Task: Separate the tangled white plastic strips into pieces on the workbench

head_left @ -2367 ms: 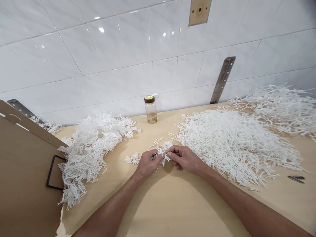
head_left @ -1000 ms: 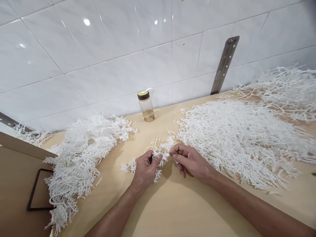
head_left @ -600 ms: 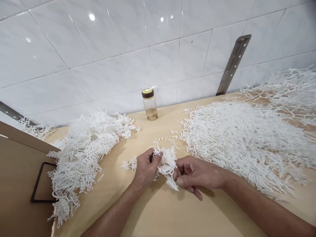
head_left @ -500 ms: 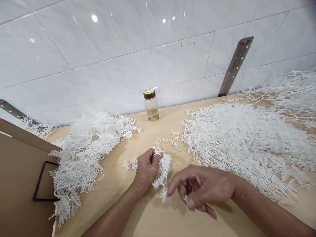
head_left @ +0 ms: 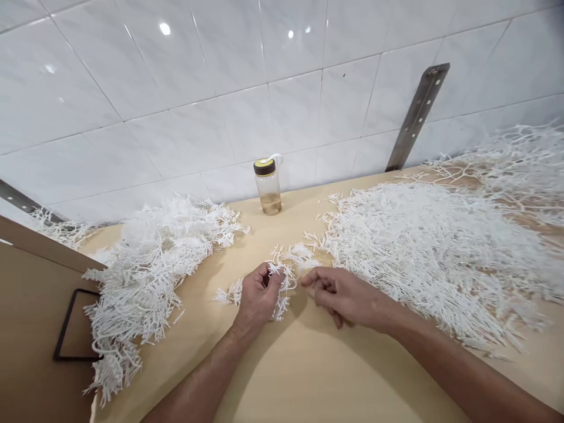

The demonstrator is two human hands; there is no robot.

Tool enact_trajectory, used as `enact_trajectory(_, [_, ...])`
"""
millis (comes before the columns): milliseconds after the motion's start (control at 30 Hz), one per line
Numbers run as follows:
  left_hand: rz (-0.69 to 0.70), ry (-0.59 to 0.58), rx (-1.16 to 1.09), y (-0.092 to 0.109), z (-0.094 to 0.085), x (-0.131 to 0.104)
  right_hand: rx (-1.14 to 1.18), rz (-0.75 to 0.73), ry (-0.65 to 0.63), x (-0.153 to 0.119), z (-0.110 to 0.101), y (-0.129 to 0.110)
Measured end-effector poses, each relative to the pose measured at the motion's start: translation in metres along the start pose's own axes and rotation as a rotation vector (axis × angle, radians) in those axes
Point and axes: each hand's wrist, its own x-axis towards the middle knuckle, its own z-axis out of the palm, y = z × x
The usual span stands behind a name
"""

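Note:
My left hand is closed with thumb against fingers, gripping a bunch of thin white branching plastic strands whose tips spread out around the thumb. Just to its right hovers my right hand, fingers loosely bent and thumb and index finger apart, with nothing clear between them. Beyond the right fingertips, loose white bits are scattered on the tabletop, partly blurred. A small white tuft pokes out on the left side of my left hand.
A heap of white branching strands lies at left, beside a brown panel with a black handle. Cut white pieces form a wide pile at right. A lidded bottle stands near the tiled wall, with a metal bracket further right.
My right hand has moved up and away from me. The bunch in my left hand hangs shorter, its lower strands gone, and more white bits appear beyond the right fingertips.

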Motion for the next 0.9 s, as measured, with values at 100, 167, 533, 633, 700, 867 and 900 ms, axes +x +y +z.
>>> enact_trajectory(100, [0.017,-0.046,0.008,0.0,0.001,-0.002,0.019,-0.035,0.166,0.008,-0.002,0.0])
enact_trajectory(167, [0.04,-0.079,0.051,0.0,0.003,-0.004,0.041,-0.043,0.161,0.011,0.001,0.0])
enact_trajectory(533, [0.191,-0.059,0.263,0.006,0.006,-0.009,0.103,-0.044,0.463,0.009,0.003,-0.003])
enact_trajectory(633, [0.163,-0.055,0.26,0.003,0.006,-0.009,0.101,-0.062,0.391,0.003,0.005,-0.01])
enact_trajectory(700, [0.143,-0.045,0.252,0.001,0.006,-0.009,0.107,-0.112,0.339,-0.002,0.007,-0.016])
enact_trajectory(867, [0.14,-0.028,0.262,0.002,0.006,-0.008,0.062,-0.176,0.216,-0.007,0.013,-0.021])
enact_trajectory(900, [0.151,-0.037,0.277,0.003,0.006,-0.008,0.051,-0.169,0.228,-0.006,0.014,-0.02])
